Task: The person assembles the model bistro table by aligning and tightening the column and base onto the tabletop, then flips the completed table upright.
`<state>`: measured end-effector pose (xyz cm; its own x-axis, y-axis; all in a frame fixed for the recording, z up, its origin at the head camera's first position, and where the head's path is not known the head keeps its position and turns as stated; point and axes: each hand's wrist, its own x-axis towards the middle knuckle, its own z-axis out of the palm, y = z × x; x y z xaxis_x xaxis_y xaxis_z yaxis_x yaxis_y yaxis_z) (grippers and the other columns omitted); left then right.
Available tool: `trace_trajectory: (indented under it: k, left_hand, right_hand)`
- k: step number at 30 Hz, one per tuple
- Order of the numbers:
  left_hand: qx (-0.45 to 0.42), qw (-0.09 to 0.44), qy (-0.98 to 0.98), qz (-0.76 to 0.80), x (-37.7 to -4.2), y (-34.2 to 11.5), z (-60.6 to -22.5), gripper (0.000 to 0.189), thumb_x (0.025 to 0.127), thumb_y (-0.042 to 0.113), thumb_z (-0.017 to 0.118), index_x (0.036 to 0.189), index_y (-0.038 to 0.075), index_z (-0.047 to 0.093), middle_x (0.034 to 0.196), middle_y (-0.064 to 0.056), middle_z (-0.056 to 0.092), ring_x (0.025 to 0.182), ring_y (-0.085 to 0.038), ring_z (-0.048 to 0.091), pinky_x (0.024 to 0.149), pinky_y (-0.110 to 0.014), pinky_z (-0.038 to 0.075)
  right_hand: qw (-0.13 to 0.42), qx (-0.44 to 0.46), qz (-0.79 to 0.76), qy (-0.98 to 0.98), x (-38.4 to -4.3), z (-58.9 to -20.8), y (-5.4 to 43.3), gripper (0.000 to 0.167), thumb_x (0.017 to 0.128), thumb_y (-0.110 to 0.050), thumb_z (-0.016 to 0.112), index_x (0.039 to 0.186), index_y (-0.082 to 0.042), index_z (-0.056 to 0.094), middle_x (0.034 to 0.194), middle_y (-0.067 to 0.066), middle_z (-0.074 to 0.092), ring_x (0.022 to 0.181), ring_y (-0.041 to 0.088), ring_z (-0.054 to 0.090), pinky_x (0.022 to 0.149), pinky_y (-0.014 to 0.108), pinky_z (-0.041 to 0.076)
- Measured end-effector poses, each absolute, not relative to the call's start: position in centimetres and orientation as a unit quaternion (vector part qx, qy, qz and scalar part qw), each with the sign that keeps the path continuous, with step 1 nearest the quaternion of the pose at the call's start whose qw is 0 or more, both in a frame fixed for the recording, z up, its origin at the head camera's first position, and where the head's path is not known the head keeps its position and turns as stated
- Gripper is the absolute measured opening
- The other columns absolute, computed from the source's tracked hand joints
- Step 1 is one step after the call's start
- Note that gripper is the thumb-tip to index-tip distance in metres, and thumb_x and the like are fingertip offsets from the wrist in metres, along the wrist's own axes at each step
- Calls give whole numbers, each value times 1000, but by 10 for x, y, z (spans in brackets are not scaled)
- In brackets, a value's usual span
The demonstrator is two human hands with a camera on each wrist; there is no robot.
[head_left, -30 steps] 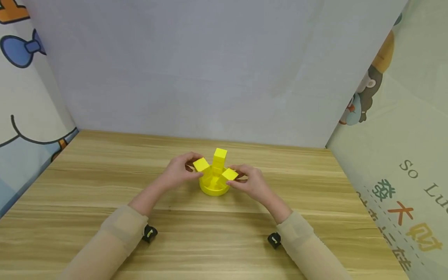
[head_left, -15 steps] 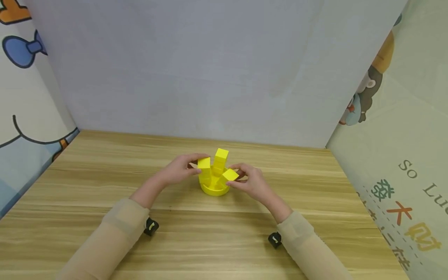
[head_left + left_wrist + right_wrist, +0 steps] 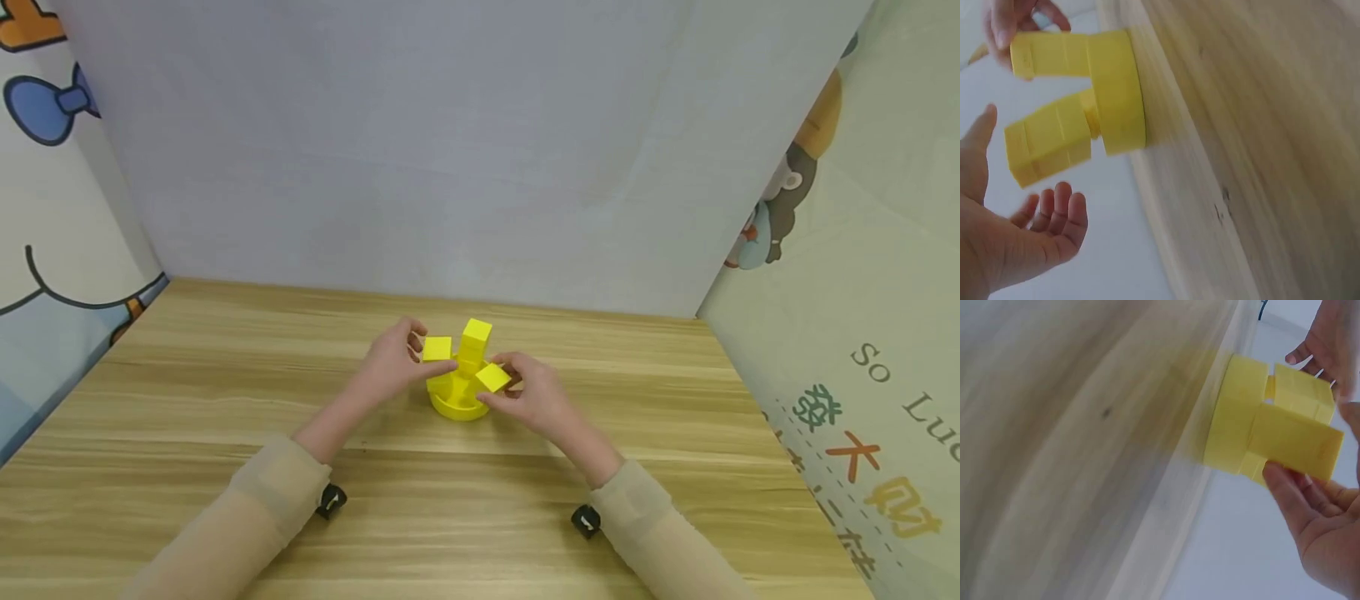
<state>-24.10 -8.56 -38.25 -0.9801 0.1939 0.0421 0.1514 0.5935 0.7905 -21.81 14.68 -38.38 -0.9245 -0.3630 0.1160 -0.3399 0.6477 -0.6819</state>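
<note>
A round yellow base (image 3: 460, 412) stands on the wooden table with three yellow square-ended blocks rising from it. My left hand (image 3: 392, 365) is spread around the left block (image 3: 437, 348), thumb in front and fingers behind; in the left wrist view the fingers (image 3: 1059, 209) are apart from this block (image 3: 1050, 139). With thumb and fingers, my right hand (image 3: 540, 400) pinches the right block (image 3: 492, 377), which leans outward; the right wrist view shows the thumb (image 3: 1282, 487) against that block (image 3: 1297, 442). Between them at the back, the third block (image 3: 476, 335) stands untouched.
The wooden table (image 3: 465, 517) extends around the yellow base on all sides. Behind it hangs a pale grey cloth (image 3: 450, 167). Printed cloths stand at the left (image 3: 67, 208) and right (image 3: 862, 292). A small black camera (image 3: 331, 501) sits at each wrist.
The left block has swung from leaning outward to nearly upright. My left hand has then let go of it, its fingers spreading away. My right hand keeps its pinch, almost still.
</note>
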Motion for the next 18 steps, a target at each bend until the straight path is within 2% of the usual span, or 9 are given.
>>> trace_trajectory:
  k: [3,7,13,18]
  left_hand:
    - [64,-2,901,429,-236,-77,-382,69,71,51,77,110,3,45,88,-10,50,76,-22,48,61,-29,43]
    - [50,-21,904,425,-234,-71,-382,61,74,43,78,104,3,43,83,-10,47,71,-21,45,58,-27,39]
    - [50,-23,902,427,-235,-69,-381,55,77,33,77,109,2,46,90,-11,53,78,-23,49,65,-28,46]
    - [73,-27,904,421,-235,-69,-379,52,78,29,77,114,2,51,99,-13,57,86,-25,54,73,-33,51]
  right_hand:
    - [-1,-191,-356,915,-215,-384,142,49,80,-23,77,118,-1,57,104,10,63,88,20,63,74,30,56]
    - [-20,-191,-338,921,-212,-383,137,45,80,-17,76,117,1,58,104,12,63,86,21,64,72,32,57]
    - [-34,-205,-333,920,-215,-382,136,42,80,-12,75,116,3,59,104,15,64,83,24,64,71,33,57]
    - [-25,-206,-341,917,-218,-380,139,42,80,-10,74,117,3,59,105,16,64,85,27,64,73,36,57]
